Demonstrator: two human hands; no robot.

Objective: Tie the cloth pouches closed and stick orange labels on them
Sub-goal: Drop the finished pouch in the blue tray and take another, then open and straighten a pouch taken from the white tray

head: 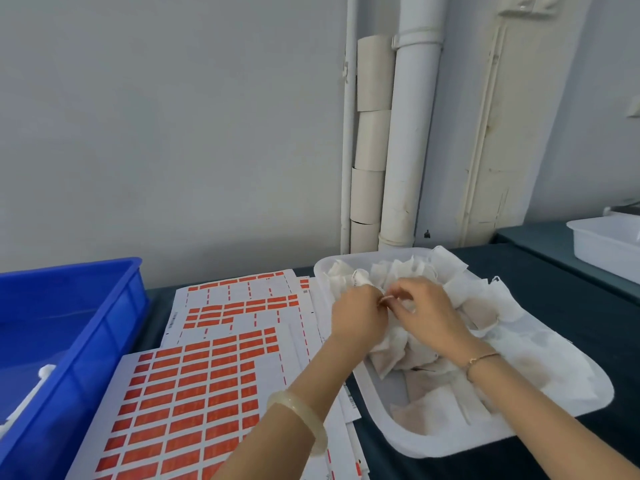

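I have one cloth pouch pinched at its neck between my left hand and right hand, both grips clenched on it above the white tray; beneath them many pouches lie loose, I judge untied; left of my grips, the orange label sheets wait on the counter; most work remains.

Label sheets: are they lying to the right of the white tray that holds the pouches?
No, the label sheets lie left of the white tray, between it and the blue bin.
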